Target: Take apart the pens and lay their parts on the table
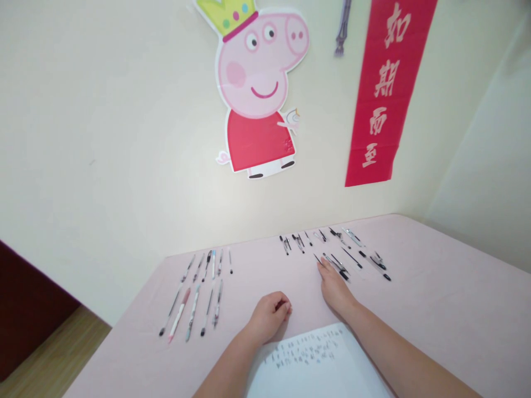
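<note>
My right hand [335, 286] reaches to the pens at the back right of the table, fingers together and pointing away. A thin dark pen [317, 258] shows at its fingertips; most of it is hidden under the fingers. Right beside these fingers lie more black pens [340, 269], some of which look taken apart. My left hand [269, 316] rests curled on the table by the top left of the paper, thumb against the fingers, with nothing visible in it. The white paper [319, 376], with rows of handwriting, lies under and between my forearms.
On the left, two rows of pens lie side by side, among them a pink and white pen [179, 315]. Further pen pieces [297, 243] lie near the back edge of the pink table [257, 271]. Behind stands a wall with a pig sticker [261, 138] and a red banner [388, 99].
</note>
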`<control>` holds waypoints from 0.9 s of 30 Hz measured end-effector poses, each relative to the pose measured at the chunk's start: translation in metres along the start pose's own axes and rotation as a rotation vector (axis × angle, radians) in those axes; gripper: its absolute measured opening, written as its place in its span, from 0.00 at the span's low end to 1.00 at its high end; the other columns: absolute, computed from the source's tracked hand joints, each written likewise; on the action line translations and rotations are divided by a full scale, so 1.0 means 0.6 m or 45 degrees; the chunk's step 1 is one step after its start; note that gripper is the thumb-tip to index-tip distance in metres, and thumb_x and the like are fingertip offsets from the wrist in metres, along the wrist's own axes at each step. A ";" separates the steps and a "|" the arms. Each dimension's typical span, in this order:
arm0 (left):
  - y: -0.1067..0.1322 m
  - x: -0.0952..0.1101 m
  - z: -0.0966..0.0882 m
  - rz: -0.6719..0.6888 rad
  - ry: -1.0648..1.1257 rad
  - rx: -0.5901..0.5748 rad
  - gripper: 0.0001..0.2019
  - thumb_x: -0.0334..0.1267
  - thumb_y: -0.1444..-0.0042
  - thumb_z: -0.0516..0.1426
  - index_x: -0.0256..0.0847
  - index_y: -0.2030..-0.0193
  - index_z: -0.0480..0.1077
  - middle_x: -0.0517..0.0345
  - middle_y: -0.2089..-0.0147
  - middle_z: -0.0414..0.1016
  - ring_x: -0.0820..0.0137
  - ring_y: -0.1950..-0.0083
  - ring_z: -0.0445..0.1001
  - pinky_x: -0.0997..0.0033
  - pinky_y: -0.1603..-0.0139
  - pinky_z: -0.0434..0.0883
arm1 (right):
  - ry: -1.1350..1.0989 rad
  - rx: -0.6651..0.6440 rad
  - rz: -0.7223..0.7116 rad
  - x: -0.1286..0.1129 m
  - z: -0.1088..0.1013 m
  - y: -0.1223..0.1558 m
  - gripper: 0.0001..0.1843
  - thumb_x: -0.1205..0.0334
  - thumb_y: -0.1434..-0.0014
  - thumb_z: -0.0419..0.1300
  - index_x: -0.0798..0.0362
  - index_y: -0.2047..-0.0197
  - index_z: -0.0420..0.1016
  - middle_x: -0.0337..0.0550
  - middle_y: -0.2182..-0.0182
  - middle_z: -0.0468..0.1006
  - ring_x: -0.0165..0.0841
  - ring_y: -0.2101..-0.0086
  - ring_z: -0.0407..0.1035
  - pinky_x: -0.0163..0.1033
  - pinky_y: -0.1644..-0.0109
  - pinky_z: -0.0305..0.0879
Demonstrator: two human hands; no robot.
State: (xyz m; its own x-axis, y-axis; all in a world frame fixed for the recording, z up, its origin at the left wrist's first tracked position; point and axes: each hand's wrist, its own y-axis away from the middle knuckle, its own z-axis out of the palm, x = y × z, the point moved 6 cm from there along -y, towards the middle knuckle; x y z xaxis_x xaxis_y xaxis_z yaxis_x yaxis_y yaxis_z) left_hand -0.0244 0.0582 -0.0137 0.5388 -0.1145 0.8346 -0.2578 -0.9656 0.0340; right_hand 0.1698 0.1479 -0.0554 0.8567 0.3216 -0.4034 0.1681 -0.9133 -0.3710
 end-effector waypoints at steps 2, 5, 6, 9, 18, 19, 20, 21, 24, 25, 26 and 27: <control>0.000 -0.001 0.000 0.002 0.001 -0.006 0.09 0.36 0.47 0.49 0.39 0.71 0.68 0.62 0.77 0.68 0.74 0.73 0.65 0.75 0.67 0.61 | 0.011 -0.013 -0.006 -0.002 -0.002 0.000 0.31 0.80 0.53 0.45 0.66 0.44 0.64 0.58 0.41 0.60 0.41 0.41 0.52 0.48 0.37 0.49; 0.000 0.000 0.000 0.014 -0.005 -0.007 0.09 0.36 0.47 0.48 0.39 0.71 0.68 0.62 0.77 0.68 0.74 0.73 0.65 0.75 0.68 0.61 | 0.009 -0.017 -0.013 -0.005 -0.004 0.000 0.31 0.81 0.53 0.45 0.65 0.44 0.65 0.57 0.42 0.61 0.41 0.41 0.52 0.48 0.37 0.49; 0.000 0.000 0.000 0.018 -0.010 -0.004 0.09 0.36 0.47 0.48 0.39 0.71 0.68 0.62 0.77 0.68 0.74 0.73 0.64 0.75 0.68 0.61 | 0.012 -0.018 -0.015 -0.006 -0.005 0.000 0.31 0.81 0.54 0.45 0.65 0.45 0.65 0.57 0.42 0.61 0.41 0.41 0.52 0.49 0.37 0.49; 0.000 0.002 -0.001 0.028 -0.023 0.010 0.09 0.36 0.48 0.48 0.39 0.71 0.68 0.63 0.77 0.67 0.74 0.74 0.64 0.76 0.68 0.60 | 0.013 -0.015 -0.015 -0.007 -0.006 0.000 0.31 0.81 0.53 0.45 0.67 0.45 0.65 0.59 0.42 0.61 0.41 0.41 0.52 0.48 0.37 0.49; 0.000 0.002 0.000 0.015 -0.024 0.013 0.09 0.36 0.48 0.49 0.38 0.71 0.68 0.63 0.77 0.67 0.74 0.74 0.64 0.76 0.69 0.60 | -0.211 0.096 0.076 0.013 -0.013 -0.007 0.30 0.77 0.53 0.46 0.59 0.47 0.68 0.52 0.44 0.65 0.38 0.43 0.56 0.48 0.37 0.49; 0.001 0.002 0.000 0.016 -0.025 0.014 0.09 0.36 0.48 0.49 0.38 0.71 0.68 0.63 0.77 0.67 0.74 0.74 0.64 0.76 0.69 0.60 | -0.242 0.107 0.104 0.018 -0.013 -0.008 0.30 0.77 0.53 0.45 0.60 0.46 0.68 0.52 0.44 0.65 0.37 0.43 0.57 0.48 0.37 0.49; 0.001 0.002 -0.001 0.020 -0.026 0.018 0.09 0.36 0.48 0.49 0.39 0.71 0.68 0.63 0.77 0.67 0.75 0.73 0.64 0.76 0.69 0.60 | -0.273 0.117 0.129 0.022 -0.013 -0.008 0.31 0.77 0.53 0.44 0.60 0.46 0.67 0.52 0.44 0.65 0.37 0.43 0.57 0.48 0.37 0.48; 0.001 0.002 -0.001 0.027 -0.025 0.021 0.09 0.36 0.48 0.49 0.39 0.71 0.68 0.63 0.77 0.67 0.75 0.73 0.64 0.76 0.69 0.60 | -0.301 0.124 0.149 0.025 -0.014 -0.009 0.31 0.77 0.54 0.44 0.61 0.46 0.67 0.53 0.45 0.65 0.37 0.43 0.57 0.49 0.37 0.48; 0.000 0.001 -0.001 0.040 -0.021 0.030 0.09 0.36 0.47 0.48 0.39 0.71 0.68 0.63 0.77 0.67 0.75 0.74 0.64 0.76 0.69 0.60 | -0.366 0.138 0.195 0.032 -0.015 -0.010 0.33 0.77 0.55 0.43 0.62 0.45 0.65 0.54 0.45 0.66 0.37 0.43 0.57 0.49 0.37 0.47; 0.000 0.000 -0.001 0.041 -0.021 0.031 0.09 0.36 0.47 0.48 0.39 0.71 0.68 0.63 0.77 0.67 0.75 0.74 0.64 0.76 0.69 0.60 | -0.380 0.141 0.206 0.033 -0.015 -0.010 0.33 0.76 0.55 0.43 0.62 0.45 0.65 0.54 0.45 0.66 0.37 0.43 0.57 0.50 0.37 0.47; -0.001 -0.001 -0.001 0.042 -0.022 0.033 0.09 0.36 0.47 0.48 0.39 0.71 0.68 0.63 0.77 0.67 0.75 0.74 0.64 0.76 0.69 0.60 | -0.388 0.140 0.212 0.034 -0.015 -0.010 0.33 0.76 0.56 0.43 0.61 0.45 0.65 0.53 0.45 0.66 0.38 0.43 0.57 0.50 0.37 0.48; -0.001 -0.002 -0.001 0.044 -0.023 0.034 0.09 0.36 0.47 0.48 0.39 0.71 0.68 0.63 0.77 0.67 0.75 0.73 0.64 0.76 0.69 0.61 | -0.390 0.139 0.212 0.033 -0.014 -0.009 0.33 0.76 0.56 0.44 0.61 0.44 0.65 0.53 0.45 0.66 0.38 0.43 0.57 0.50 0.37 0.48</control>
State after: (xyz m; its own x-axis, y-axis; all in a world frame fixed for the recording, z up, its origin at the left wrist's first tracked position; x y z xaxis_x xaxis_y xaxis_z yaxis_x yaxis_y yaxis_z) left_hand -0.0253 0.0592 -0.0146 0.5446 -0.1518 0.8248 -0.2549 -0.9669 -0.0097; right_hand 0.1901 0.1573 -0.0542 0.6794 0.2454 -0.6915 -0.0288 -0.9328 -0.3593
